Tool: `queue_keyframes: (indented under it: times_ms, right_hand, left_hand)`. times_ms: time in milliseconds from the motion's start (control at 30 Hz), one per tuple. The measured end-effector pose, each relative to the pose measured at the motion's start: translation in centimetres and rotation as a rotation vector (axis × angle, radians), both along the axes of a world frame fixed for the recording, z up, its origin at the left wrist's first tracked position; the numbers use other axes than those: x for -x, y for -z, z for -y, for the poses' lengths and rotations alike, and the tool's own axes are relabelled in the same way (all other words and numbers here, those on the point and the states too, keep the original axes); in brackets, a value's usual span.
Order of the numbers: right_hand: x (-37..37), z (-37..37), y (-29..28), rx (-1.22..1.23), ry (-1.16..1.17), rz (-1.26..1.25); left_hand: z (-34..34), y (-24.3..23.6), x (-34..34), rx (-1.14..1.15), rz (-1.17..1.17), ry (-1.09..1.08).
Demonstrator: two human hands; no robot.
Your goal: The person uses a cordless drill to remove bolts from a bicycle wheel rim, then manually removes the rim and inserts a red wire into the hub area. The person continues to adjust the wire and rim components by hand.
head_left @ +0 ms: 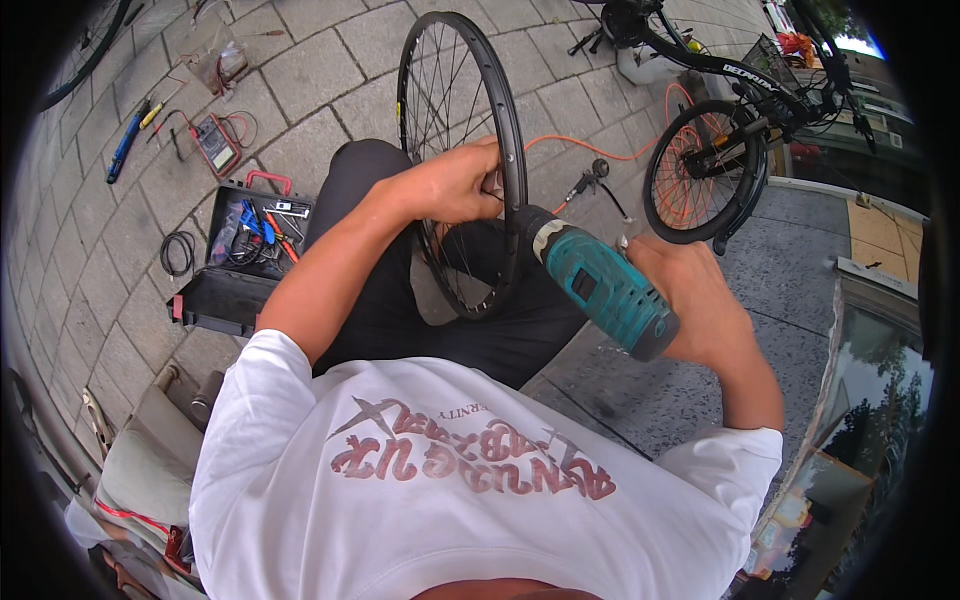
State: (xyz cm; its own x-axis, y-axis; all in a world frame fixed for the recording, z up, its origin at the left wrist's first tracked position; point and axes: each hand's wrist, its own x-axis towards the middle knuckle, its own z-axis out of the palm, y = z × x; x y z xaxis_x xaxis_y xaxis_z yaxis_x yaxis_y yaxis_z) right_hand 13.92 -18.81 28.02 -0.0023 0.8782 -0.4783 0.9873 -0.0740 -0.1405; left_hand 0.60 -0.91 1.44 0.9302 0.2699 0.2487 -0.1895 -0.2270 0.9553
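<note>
A black bicycle wheel rim (503,102) with thin dark spokes stands upright between my knees, with no tyre on it. My left hand (456,184) is closed around the rim's near side, its fingers partly hidden behind it. A teal and black cordless drill (606,287) is in my right hand (688,293), which grips the handle beneath the body. The drill points left, and its chuck sits right against the rim beside my left hand. The bit's tip is hidden by the rim.
An open black toolbox (225,300) with pliers and small tools lies at my left. Beyond it are a red multimeter (217,146) and a blue tool (124,150). An orange air hose (600,152) with a gauge runs toward a parked black bicycle (705,165) at far right.
</note>
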Motion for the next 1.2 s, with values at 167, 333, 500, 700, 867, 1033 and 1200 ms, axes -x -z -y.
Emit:
queue_keyframes:
  times_ms: [167,333,500,700,867,1033,1200]
  right_hand:
    - [-0.2,-0.2,0.0,0.056,0.032,-0.042]
    - [-0.3,0.0,-0.1,0.018,0.042,-0.072]
    - [-1.4,0.5,-1.4,-0.074,0.159,-0.295]
    - [-1.0,-0.8,-0.2,-0.101,0.512,-0.394]
    - [-1.8,-1.6,0.8,-0.085,0.517,-0.387]
    - [-2.2,-2.2,0.9,-0.075,0.503,-0.398]
    - [-2.2,-2.6,1.4,-0.066,0.545,-0.41]
  left_hand:
    - [0.1,-0.4,0.1,0.003,-0.01,0.0]
    - [0.4,-0.1,0.1,0.039,-0.043,0.018]
    - [0.1,0.0,0.5,0.011,-0.052,0.03]
    - [0.4,0.4,0.2,-0.009,-0.049,0.015]
    - [0.1,-0.2,0.4,0.001,-0.095,0.036]
    - [0.1,-0.7,0.6,0.102,-0.083,0.04]
    - [0.1,-0.8,0.7,0.071,-0.067,0.029]
